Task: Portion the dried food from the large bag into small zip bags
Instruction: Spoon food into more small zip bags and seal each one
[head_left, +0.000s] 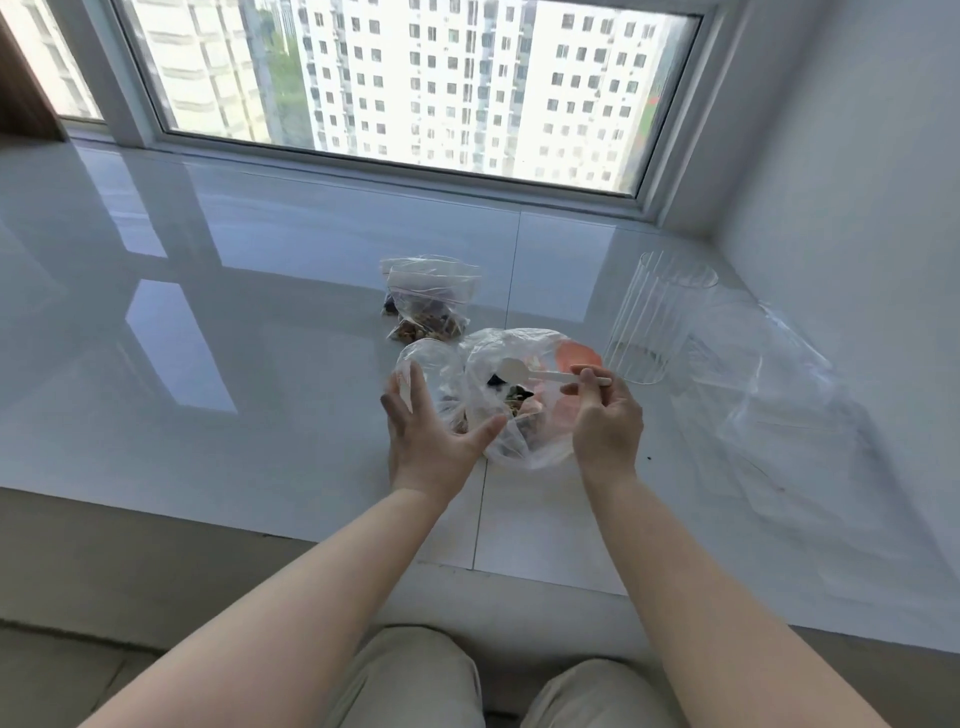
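Observation:
The large clear bag (524, 441) with an orange patch lies open on the white sill, dark and brown dried food (511, 402) showing inside. My right hand (608, 421) pinches the handle of a white plastic spoon (524, 371), whose bowl hovers over the bag's mouth. My left hand (431, 436) is spread with straight fingers against a small clear bag (431, 371) at the large bag's left side. Two filled small zip bags (428, 301) lie stacked just behind.
A clear ribbed plastic cup (654, 322) stands at the right, with flat empty clear bags (769, 384) beside it. The glossy white sill (234, 312) runs to a window (405, 83) at the back and a wall at the right. My knees are below the sill's front edge.

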